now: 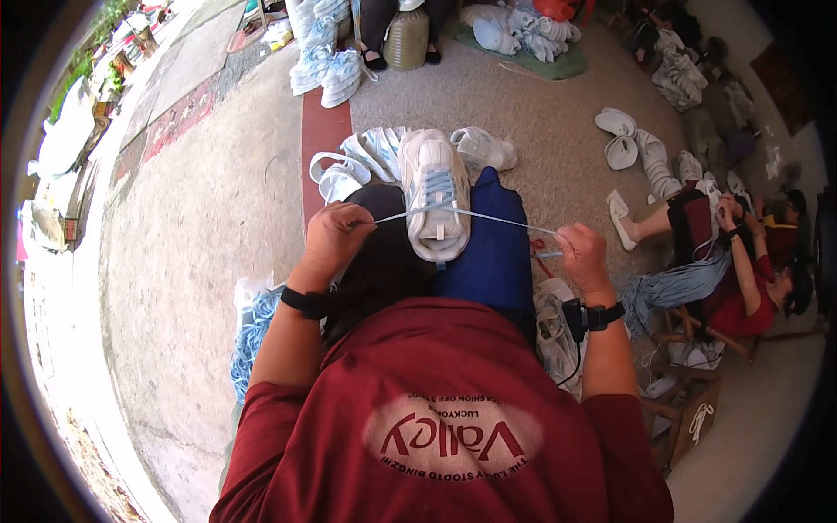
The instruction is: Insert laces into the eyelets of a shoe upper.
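While the white low-cut sneaker with pale-blue crossed lacing (425, 150) rests on the lap, toe pointing away and heel toward the body, its thin pale-blue lace (501, 220) spans sideways between 2 hands; left hand (342, 228): grip pinched on 1 end; right hand (582, 250): grip pinched on the other; both segments look straight and taut. Shoe sits between dark cloth on the left thigh (375, 275) and royal-blue cloth on the right thigh (488, 270); neither hand touches its upper.

Risks, judged: uneven pull could leave 1 end longer or twist the shoe off the lap, since nothing visible clamps it; a hard tug could slip the lace from a fingertip pinch; the thin black cable (575, 362) below the right wrist might snag during a wide swing.

Edges and room: a row of white-and-blue shoes (362, 157) and 1 pale shoe (486, 148) bound the toe end; a bag of blue laces (255, 327) lies near the left forearm; grey concrete floor (205, 209) gives the widest room leftward; rightward, a seated co-worker (741, 301) stays well apart.
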`<action>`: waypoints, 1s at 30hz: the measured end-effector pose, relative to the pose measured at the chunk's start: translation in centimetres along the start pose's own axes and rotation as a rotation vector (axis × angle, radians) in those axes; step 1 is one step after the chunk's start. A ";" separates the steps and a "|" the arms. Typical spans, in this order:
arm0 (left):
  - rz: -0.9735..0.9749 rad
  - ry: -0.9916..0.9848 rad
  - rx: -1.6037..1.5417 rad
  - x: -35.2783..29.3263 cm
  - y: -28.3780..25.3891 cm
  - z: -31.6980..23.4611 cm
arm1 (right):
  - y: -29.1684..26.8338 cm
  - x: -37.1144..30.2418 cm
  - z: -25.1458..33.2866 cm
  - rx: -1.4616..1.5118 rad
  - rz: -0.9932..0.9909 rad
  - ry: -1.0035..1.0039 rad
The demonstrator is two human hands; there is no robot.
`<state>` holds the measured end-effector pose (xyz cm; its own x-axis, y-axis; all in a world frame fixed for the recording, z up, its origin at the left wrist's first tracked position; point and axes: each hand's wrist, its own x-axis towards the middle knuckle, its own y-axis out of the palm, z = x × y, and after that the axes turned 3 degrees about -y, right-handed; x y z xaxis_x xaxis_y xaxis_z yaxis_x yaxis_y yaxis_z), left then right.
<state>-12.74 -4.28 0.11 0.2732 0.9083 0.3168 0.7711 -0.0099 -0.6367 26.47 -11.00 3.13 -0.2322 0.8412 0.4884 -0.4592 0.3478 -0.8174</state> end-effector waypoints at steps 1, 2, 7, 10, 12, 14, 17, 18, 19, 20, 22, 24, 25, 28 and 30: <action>-0.019 -0.054 -0.018 -0.5 -0.5 0.8 | -0.5 -0.4 -0.5 0.008 0.006 0.042; -0.035 -0.107 -0.037 -1.0 -1.1 1.6 | -1.0 -0.9 -1.2 0.015 0.012 0.086; -0.010 -0.394 -0.187 -5.4 -5.6 8.7 | -2.9 -5.6 -6.8 0.129 -0.031 0.238; -0.028 -0.557 -0.155 -9.7 -8.6 12.6 | -4.3 -9.2 -10.4 0.148 0.004 0.416; -0.079 -0.662 -0.270 -13.0 -10.2 15.2 | -5.0 -11.3 -11.9 0.136 0.028 0.476; -0.078 -0.716 -0.298 -15.6 -11.4 16.9 | -5.6 -13.9 -13.1 0.086 0.074 0.667; -0.091 -0.770 -0.294 -18.5 -11.8 18.3 | -5.5 -18.5 -15.1 0.152 0.023 0.722; -0.095 -0.810 -0.278 -19.5 -11.8 18.9 | -5.5 -19.9 -15.4 0.151 0.023 0.724; -0.090 -0.848 -0.274 -20.8 -11.8 19.9 | -5.4 -20.8 -15.4 0.105 0.039 0.746; -0.096 -0.875 -0.308 -21.5 -11.5 20.0 | -5.3 -22.0 -15.4 0.055 0.053 0.771; -0.104 -0.945 -0.275 -22.4 -10.6 20.2 | -4.7 -24.3 -15.6 0.069 0.038 0.807; -0.085 -0.928 -0.200 -22.3 -9.1 20.6 | -3.9 -26.2 -16.7 0.075 0.016 0.846; -0.073 -0.951 -0.123 -22.2 -8.2 21.3 | -3.3 -27.1 -17.7 0.072 0.094 0.847; -0.110 -0.918 -0.200 -20.4 -4.9 21.7 | -1.1 -25.3 -17.3 0.140 0.202 0.890; -0.083 -1.077 -0.480 -15.2 -3.6 15.5 | 0.6 -17.6 -12.3 0.351 0.335 1.038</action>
<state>-28.62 -11.58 -13.29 -0.2367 0.7954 -0.5579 0.9636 0.1188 -0.2395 40.82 -20.55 -9.69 0.3570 0.8624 -0.3588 -0.7594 0.0442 -0.6491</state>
